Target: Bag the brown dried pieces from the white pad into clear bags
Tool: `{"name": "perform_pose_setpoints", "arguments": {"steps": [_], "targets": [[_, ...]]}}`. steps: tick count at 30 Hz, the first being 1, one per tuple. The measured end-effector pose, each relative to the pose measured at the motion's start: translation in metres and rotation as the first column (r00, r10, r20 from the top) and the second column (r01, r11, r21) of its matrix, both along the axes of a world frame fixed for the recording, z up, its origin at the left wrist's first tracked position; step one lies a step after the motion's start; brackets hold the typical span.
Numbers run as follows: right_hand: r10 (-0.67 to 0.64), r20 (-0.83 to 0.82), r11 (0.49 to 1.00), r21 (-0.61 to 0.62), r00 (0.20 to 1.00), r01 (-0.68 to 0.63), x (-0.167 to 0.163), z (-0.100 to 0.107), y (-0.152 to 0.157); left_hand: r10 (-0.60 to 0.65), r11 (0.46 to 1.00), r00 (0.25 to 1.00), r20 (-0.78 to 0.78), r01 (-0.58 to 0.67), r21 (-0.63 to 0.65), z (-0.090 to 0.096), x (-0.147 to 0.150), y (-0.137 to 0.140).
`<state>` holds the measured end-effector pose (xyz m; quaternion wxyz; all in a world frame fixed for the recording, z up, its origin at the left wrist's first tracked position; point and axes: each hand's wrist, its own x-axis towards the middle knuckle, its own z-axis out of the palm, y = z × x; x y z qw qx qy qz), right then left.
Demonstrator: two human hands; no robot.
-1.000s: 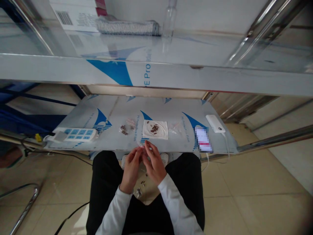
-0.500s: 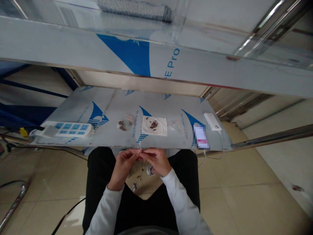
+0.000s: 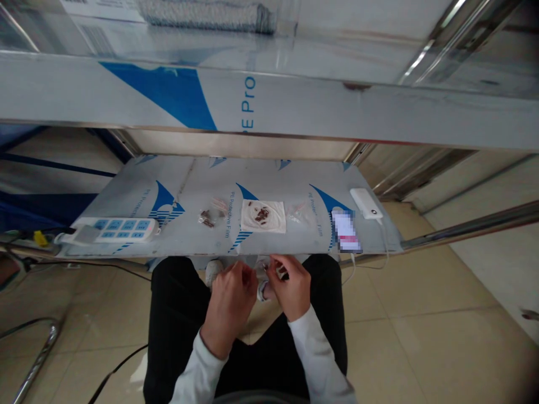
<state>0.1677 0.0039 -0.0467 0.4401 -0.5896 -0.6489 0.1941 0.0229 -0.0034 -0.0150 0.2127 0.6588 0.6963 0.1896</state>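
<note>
My left hand hovers over my lap just below the shelf's front edge, its fingers curled closed; what they hold, if anything, is hidden. To its right, my right hand pinches a small dark piece between thumb and forefinger; it is too small to name. A gap separates the two hands. Beyond them on the shelf lies a white cloth with several small brown pieces on it. Left of the cloth rests a clear bag of small brown pieces, and at its right lies a clear plastic bag.
The film-covered shelf carries a power strip at left. At right lie a phone and a white power bank, with cables hanging over the edge. An upper shelf spans the space above. My legs are underneath.
My hands were together, fingertips touching at the shelf edge. They have since come apart, the left turning back-up and closer to me, the right shifting rightward. The view has tilted slightly.
</note>
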Motion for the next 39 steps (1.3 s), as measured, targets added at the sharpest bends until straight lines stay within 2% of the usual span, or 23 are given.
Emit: {"name": "perform_pose_setpoints", "arguments": {"steps": [1, 3, 5, 6, 8, 12, 15, 19, 22, 23, 25, 27, 28, 29, 30, 31, 32, 33, 36, 39], "targets": [[0.054, -0.026, 0.998, 0.019, 0.998, -0.054, 0.004, 0.001, -0.001, -0.023, 1.000, 1.000, 0.010, 0.023, 0.004, 0.002, 0.003, 0.001], [0.250, -0.109, 0.968, 0.027, 0.962, -0.249, 0.013, 0.004, -0.002, -0.063, 0.998, 0.996, 0.059, 0.062, 0.021, 0.005, 0.009, 0.003], [0.441, -0.208, 0.893, 0.004, 0.873, -0.450, 0.020, 0.005, -0.002, -0.093, 0.996, 0.989, 0.113, 0.090, 0.029, 0.009, 0.014, 0.006], [0.488, -0.256, 0.862, -0.008, 0.835, -0.506, 0.022, 0.005, -0.002, -0.100, 0.995, 0.986, 0.136, 0.097, 0.026, 0.011, 0.016, 0.008], [0.492, -0.327, 0.849, -0.025, 0.807, -0.528, 0.025, 0.001, 0.000, -0.097, 0.995, 0.980, 0.175, 0.096, 0.016, 0.015, 0.020, 0.011], [0.404, -0.383, 0.902, 0.014, 0.831, -0.432, 0.021, -0.015, 0.008, -0.084, 0.996, 0.975, 0.206, 0.086, -0.002, 0.020, 0.025, 0.015], [0.357, -0.506, 0.916, 0.026, 0.785, -0.399, 0.015, -0.023, 0.015, -0.065, 0.998, 0.987, 0.147, 0.062, 0.023, 0.020, 0.024, 0.019], [0.360, -0.658, 0.865, -0.030, 0.662, -0.501, 0.010, -0.021, 0.026, -0.012, 0.999, 0.994, 0.109, 0.008, 0.044, 0.019, 0.016, 0.029], [0.352, -0.674, 0.841, -0.077, 0.649, -0.535, 0.009, -0.019, 0.044, 0.006, 0.997, 0.991, 0.136, -0.017, 0.076, 0.019, 0.005, 0.038], [0.346, -0.647, 0.842, -0.106, 0.680, -0.529, 0.010, -0.018, 0.054, 0.017, 0.996, 0.988, 0.156, -0.030, 0.080, 0.019, 0.000, 0.040], [0.350, -0.489, 0.854, -0.184, 0.799, -0.486, 0.014, -0.016, 0.082, 0.056, 0.995, 0.980, 0.190, -0.072, 0.076, 0.017, -0.013, 0.044], [0.392, -0.123, 0.872, -0.268, 0.912, -0.410, 0.019, -0.011, 0.118, 0.101, 0.992, 0.976, 0.191, -0.114, 0.061, 0.010, -0.028, 0.044], [0.420, 0.132, 0.880, -0.302, 0.898, -0.367, 0.021, -0.009, 0.138, 0.123, 0.990, 0.976, 0.180, -0.133, 0.048, 0.004, -0.037, 0.044], [0.453, 0.386, 0.880, -0.336, 0.804, -0.335, 0.021, -0.007, 0.158, 0.141, 0.989, 0.976, 0.165, -0.147, 0.027, -0.003, -0.045, 0.043], [0.475, 0.563, 0.877, -0.368, 0.676, -0.310, 0.020, -0.005, 0.176, 0.157, 0.987, 0.976, 0.148, -0.159, 0.002, -0.010, -0.054, 0.041], [0.490, 0.675, 0.872, -0.395, 0.552, -0.291, 0.018, -0.003, 0.191, 0.171, 0.985, 0.977, 0.129, -0.169, -0.025, -0.018, -0.061, 0.040], [0.503, 0.734, 0.864, -0.419, 0.456, -0.279, 0.014, -0.003, 0.205, 0.185, 0.982, 0.977, 0.108, -0.180, -0.049, -0.026, -0.068, 0.039], [0.515, 0.762, 0.857, -0.438, 0.394, -0.272, 0.009, -0.004, 0.215, 0.195, 0.979, 0.977, 0.088, -0.190, -0.068, -0.034, -0.073, 0.037], [0.529, 0.812, 0.842, -0.470, 0.244, -0.264, -0.007, -0.010, 0.229, 0.223, 0.971, 0.974, 0.038, -0.218, -0.100, -0.052, -0.087, 0.035], [0.519, 0.846, 0.839, -0.476, 0.124, -0.263, -0.020, -0.014, 0.230, 0.243, 0.962, 0.970, -0.011, -0.242, -0.127, -0.065, -0.095, 0.040]]}}
